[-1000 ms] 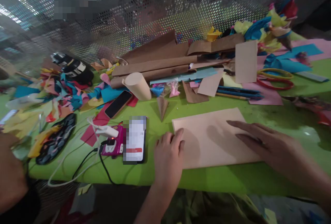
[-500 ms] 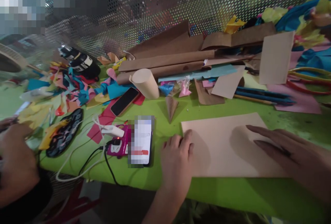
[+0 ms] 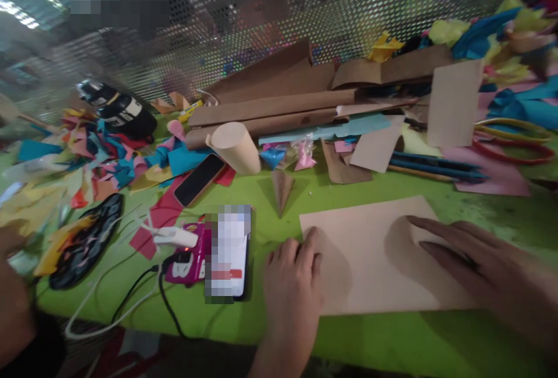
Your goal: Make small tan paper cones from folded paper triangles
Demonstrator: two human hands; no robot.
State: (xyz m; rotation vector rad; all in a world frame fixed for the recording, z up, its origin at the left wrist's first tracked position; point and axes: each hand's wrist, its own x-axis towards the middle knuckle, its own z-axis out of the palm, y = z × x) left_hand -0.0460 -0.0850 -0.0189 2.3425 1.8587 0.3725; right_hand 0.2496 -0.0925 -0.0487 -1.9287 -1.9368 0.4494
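Beige sheet (image 3: 370,261) near front edge of desk (image 3: 264,206); left hand (image 3: 293,285) loosely bent, resting on sheet's left edge; right hand (image 3: 482,264) outstretched, empty, over right half

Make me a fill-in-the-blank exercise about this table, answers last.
The left hand is at the ____ edge of the beige sheet; the right hand is over its opposite side.
The tabletop is ____.
The plastic packet beside the blue packet is ____.
The brown pointed piece in front of the blue packet is shaped like a ____.
Missing words: left; green; pink; cone.
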